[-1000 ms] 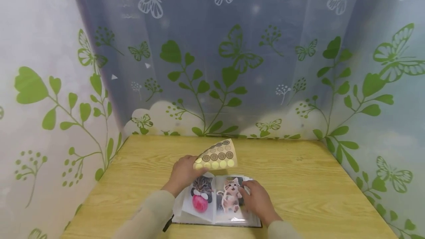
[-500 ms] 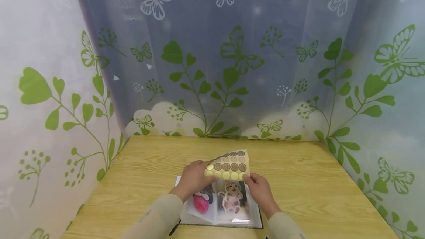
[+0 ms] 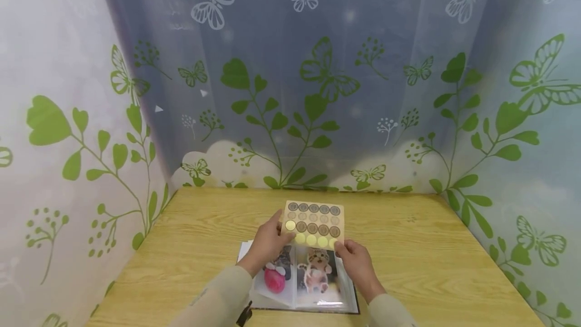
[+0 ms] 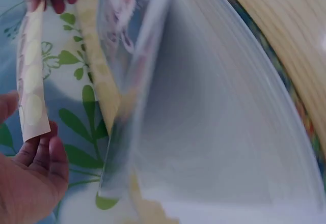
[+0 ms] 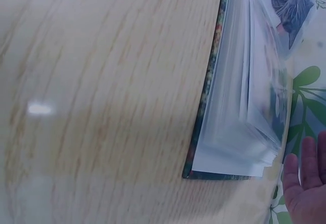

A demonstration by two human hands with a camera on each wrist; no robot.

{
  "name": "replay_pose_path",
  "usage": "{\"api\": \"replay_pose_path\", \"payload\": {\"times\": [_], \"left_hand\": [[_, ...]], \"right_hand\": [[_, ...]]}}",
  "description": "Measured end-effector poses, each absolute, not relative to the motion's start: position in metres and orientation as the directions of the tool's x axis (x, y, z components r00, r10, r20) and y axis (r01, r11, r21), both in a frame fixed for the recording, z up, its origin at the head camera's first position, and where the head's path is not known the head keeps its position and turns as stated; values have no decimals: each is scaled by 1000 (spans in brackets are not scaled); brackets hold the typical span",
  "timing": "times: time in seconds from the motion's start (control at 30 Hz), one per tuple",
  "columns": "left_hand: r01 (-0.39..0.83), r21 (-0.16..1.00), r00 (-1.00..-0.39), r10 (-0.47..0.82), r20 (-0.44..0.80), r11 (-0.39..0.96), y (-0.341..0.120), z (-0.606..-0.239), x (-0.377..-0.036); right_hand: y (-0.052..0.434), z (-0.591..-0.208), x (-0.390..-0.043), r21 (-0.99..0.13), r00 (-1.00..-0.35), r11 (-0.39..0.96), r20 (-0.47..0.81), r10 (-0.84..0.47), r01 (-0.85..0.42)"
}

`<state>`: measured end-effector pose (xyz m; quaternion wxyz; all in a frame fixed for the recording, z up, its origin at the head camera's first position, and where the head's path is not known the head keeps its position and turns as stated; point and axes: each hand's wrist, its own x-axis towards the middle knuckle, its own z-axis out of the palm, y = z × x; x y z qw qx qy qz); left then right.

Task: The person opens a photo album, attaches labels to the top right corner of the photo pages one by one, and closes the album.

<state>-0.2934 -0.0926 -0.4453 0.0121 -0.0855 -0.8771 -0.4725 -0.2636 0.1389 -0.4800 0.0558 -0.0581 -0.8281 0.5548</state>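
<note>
Above an open photo album [image 3: 317, 304], both hands hold a sticker sheet [image 3: 313, 218] with rows of round brown, tan and yellow stickers. My left hand [image 3: 268, 241] grips its lower left side, thumb in front and fingers behind. At the lower right corner my right hand [image 3: 356, 261] pinches the sheet. In the left wrist view the sheet [image 4: 34, 76] appears nearly edge-on between the two hands. Kitten pictures fill the album pages; the left one shows a pink ball [image 3: 274, 280]. The right wrist view shows the album's page stack [image 5: 239, 107] and part of the right hand [image 5: 308, 188].
The album lies on a wood-grain table [image 3: 431, 256]. Behind and at both sides hangs a curtain [image 3: 363, 155] printed with green leaves and butterflies. A small black object [image 3: 245, 313] shows by the left sleeve.
The right hand has moved from the album's right page up to the sheet's corner and taken hold of it. The sheet has shifted right and its curled upper left part now lies flat.
</note>
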Motion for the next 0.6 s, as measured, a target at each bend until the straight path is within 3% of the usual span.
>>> {"api": "replay_pose_path", "payload": {"times": [0.33,0.6], "left_hand": [[-35,977,-997,57,-48,212,-91,-448,-294],[-109,984,-991,58,-118,139,-89,-451,-290]], "right_hand": [[141,-481,-263,-922,-986,382,-3,169,69],[139,-484,-262,-928,-982,358,-38,182,102]]}}
